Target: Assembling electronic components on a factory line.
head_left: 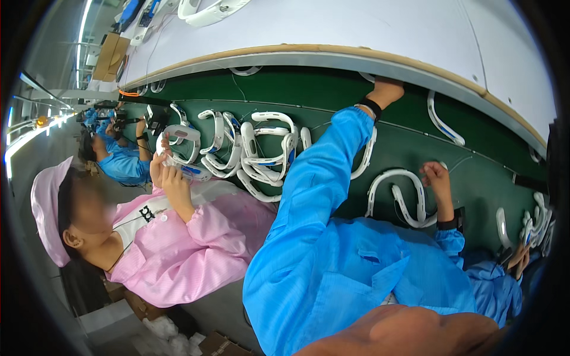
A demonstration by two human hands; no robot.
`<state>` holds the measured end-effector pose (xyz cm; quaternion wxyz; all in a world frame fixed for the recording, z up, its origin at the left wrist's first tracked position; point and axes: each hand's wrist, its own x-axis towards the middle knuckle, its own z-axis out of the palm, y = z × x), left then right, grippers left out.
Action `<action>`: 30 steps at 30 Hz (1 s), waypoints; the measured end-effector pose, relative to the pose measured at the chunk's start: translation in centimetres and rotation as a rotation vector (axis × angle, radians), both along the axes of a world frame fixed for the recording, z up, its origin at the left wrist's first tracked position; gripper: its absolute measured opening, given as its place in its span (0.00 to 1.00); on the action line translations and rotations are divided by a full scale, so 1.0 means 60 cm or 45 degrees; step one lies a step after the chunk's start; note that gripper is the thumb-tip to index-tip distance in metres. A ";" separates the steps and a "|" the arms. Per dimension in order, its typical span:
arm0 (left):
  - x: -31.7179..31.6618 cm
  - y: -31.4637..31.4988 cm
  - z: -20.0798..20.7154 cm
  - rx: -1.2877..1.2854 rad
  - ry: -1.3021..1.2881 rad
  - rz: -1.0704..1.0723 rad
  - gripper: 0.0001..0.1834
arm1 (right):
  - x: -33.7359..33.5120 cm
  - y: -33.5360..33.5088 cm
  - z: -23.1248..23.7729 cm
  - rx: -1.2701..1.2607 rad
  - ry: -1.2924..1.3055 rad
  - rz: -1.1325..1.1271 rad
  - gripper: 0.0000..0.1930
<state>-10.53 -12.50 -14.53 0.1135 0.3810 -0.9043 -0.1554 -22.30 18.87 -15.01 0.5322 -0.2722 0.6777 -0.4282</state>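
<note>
My left arm, in a blue sleeve, stretches forward across the green bench. My left hand (386, 92) reaches in beneath the white shelf's front edge, which hides the fingers. My right hand (436, 177) is raised over the bench with its fingers curled in; whatever they hold, if anything, cannot be made out. Between my arms lies a white U-shaped neckband device (399, 173), with a second curved white band (409, 215) running toward my right wrist. Another curved white device (363, 160) is partly hidden behind my left sleeve.
The white shelf (356, 29) overhangs the green bench (392, 142). A heap of white neckbands (267, 157) lies to the left, before a co-worker in pink (196, 249) handling one. One curved piece (444, 123) leans farther right. At far right, another person's hands (520, 258) are near more bands.
</note>
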 end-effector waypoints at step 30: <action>0.350 -0.118 0.132 1.205 1.933 0.761 0.12 | 0.066 -0.104 0.110 -0.249 -0.081 0.219 0.11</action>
